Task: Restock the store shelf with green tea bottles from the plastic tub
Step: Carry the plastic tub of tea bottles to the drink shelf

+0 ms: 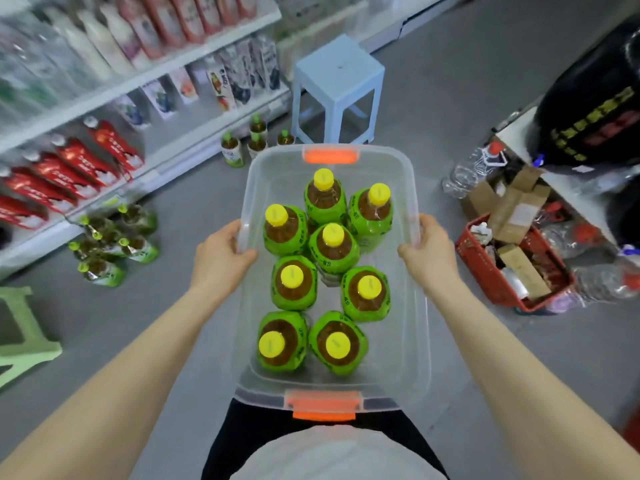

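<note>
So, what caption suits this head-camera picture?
Left hand and right hand grip the sides of a clear plastic tub holding eight green tea bottles, beside the store shelf.

Eight bottles (333, 237) in one tub (401, 323)

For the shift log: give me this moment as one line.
stage: plastic tub held up | left hand: grips left rim | right hand: grips right rim | load: eight upright green tea bottles | shelf: front-left

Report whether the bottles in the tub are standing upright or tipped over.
Upright: all eight green tea bottles in the plastic tub show their yellow caps pointing up.
</note>
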Available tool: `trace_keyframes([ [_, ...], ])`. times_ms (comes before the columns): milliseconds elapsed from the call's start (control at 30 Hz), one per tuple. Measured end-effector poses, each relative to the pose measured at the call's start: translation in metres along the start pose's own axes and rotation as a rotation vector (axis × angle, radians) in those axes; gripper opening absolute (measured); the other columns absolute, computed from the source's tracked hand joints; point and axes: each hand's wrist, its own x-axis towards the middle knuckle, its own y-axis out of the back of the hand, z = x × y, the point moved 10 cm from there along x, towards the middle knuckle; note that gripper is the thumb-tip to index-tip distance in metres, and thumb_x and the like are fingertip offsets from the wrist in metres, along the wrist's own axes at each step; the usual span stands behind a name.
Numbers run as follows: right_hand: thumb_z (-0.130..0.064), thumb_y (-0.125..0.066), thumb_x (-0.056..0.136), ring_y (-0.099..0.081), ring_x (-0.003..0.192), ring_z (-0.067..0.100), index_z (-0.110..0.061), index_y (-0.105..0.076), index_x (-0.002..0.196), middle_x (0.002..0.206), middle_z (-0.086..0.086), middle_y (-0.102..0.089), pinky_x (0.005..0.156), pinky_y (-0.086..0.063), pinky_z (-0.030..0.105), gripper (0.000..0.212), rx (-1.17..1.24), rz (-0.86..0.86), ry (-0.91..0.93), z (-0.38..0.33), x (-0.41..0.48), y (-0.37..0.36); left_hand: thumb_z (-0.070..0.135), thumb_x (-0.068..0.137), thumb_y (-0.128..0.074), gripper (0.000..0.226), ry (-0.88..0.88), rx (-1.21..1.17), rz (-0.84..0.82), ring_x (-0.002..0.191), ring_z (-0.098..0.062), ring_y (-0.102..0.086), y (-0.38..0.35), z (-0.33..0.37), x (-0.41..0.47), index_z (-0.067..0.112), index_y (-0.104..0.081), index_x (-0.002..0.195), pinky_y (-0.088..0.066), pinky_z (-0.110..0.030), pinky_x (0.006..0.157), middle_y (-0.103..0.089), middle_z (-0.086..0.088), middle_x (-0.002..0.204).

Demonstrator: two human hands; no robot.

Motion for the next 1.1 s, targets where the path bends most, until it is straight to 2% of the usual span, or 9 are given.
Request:
trace_keyframes([
  [100, -0.003, -0.061, 0.082, -0.06, 0.096, 0.031, -0.017, -0.056, 0.125, 0.09, 0.004, -0.059, 0.08, -0.041, 0.032, 0.046, -0.014, 0.002, 0.013, -0.045, 0.074, 0.002, 0.032, 0.065, -0.057, 0.054, -0.006, -0.002, 0.018, 0.085, -0.027, -0.064, 0.007, 0.026, 0.082, 0.031, -0.066, 0.118, -0.044, -0.031, 0.071, -0.069, 0.0, 0.085],
  [200, -0.003, -0.061, 0.081, -0.06, 0.098, 0.033, -0.018, -0.056, 0.125, 0.09, 0.005, -0.06, 0.086, -0.045, 0.037, 0.046, 0.005, 0.049, -0.017, -0.078, 0.142, -0.001, 0.02, 0.077, -0.065, 0.046, -0.031, 0.019, -0.012, 0.081, -0.027, -0.06, 0.009, 0.048, 0.172, 0.03, -0.064, 0.122, -0.037, -0.029, 0.068, -0.065, -0.001, 0.082],
  [333, -0.002, -0.061, 0.081, -0.06, 0.098, 0.033, -0.017, -0.053, 0.127, 0.092, 0.007, -0.061, 0.086, -0.046, 0.038, 0.048, 0.03, 0.07, -0.059, -0.122, 0.221, -0.013, 0.029, 0.072, -0.061, 0.041, -0.071, 0.041, -0.044, 0.071, -0.027, -0.057, 0.023, 0.082, 0.276, 0.029, -0.065, 0.113, -0.035, -0.031, 0.061, -0.059, 0.004, 0.066],
  [500, -0.001, -0.062, 0.078, -0.061, 0.092, 0.032, -0.018, -0.055, 0.123, 0.091, 0.008, -0.065, 0.084, -0.05, 0.04, 0.048, 0.125, 0.055, -0.11, -0.168, 0.317, -0.031, 0.014, 0.078, -0.067, 0.034, -0.097, 0.114, -0.049, 0.066, -0.022, -0.054, 0.044, 0.125, 0.389, 0.023, -0.067, 0.11, -0.036, -0.03, 0.057, -0.056, 0.005, 0.064],
  [633, -0.003, -0.062, 0.076, -0.059, 0.079, 0.027, -0.02, -0.055, 0.116, 0.081, 0.003, -0.062, 0.074, -0.048, 0.033, 0.044, 0.205, 0.008, -0.092, -0.2, 0.411, -0.049, 0.034, 0.068, -0.059, 0.047, -0.069, 0.159, -0.039, 0.075, -0.033, -0.059, 0.044, 0.145, 0.48, 0.025, -0.066, 0.113, -0.044, -0.035, 0.066, -0.062, -0.005, 0.074],
  [733, 0.001, -0.061, 0.079, -0.053, 0.073, 0.022, -0.022, -0.052, 0.114, 0.076, -0.002, -0.055, 0.07, -0.045, 0.031, 0.043, 0.238, -0.054, -0.086, -0.218, 0.486, -0.065, 0.042, 0.06, -0.052, 0.057, -0.052, 0.174, -0.03, 0.067, -0.032, -0.056, 0.036, 0.156, 0.552, 0.029, -0.065, 0.114, -0.048, -0.037, 0.066, -0.062, -0.007, 0.069],
  [833, 0.0, -0.059, 0.08, -0.052, 0.076, 0.022, -0.025, -0.05, 0.114, 0.076, -0.006, -0.05, 0.069, -0.044, 0.032, 0.043, 0.238, -0.092, -0.098, -0.232, 0.565, -0.074, 0.038, 0.062, -0.053, 0.058, -0.011, 0.215, -0.015, 0.068, -0.029, -0.054, 0.023, 0.176, 0.622, 0.027, -0.065, 0.118, -0.04, -0.033, 0.065, -0.058, -0.003, 0.066],
  [967, 0.0, -0.057, 0.083, -0.055, 0.081, 0.023, -0.02, -0.051, 0.119, 0.085, -0.001, -0.058, 0.068, -0.036, 0.027, 0.042, 0.195, -0.09, -0.149, -0.242, 0.651, -0.069, 0.032, 0.074, -0.061, 0.052, -0.017, 0.289, -0.052, 0.076, -0.034, -0.06, -0.01, 0.209, 0.707, 0.023, -0.06, 0.125, -0.038, -0.034, 0.065, -0.055, -0.001, 0.066],
  [1100, -0.003, -0.059, 0.081, -0.055, 0.075, 0.024, -0.022, -0.053, 0.121, 0.069, -0.007, -0.053, 0.069, -0.038, 0.028, 0.044, 0.161, -0.034, -0.201, -0.24, 0.732, -0.061, 0.018, 0.083, -0.07, 0.052, -0.065, 0.338, -0.114, 0.08, -0.034, -0.06, -0.054, 0.235, 0.795, 0.018, -0.055, 0.134, -0.032, -0.033, 0.063, -0.049, 0.002, 0.063],
])
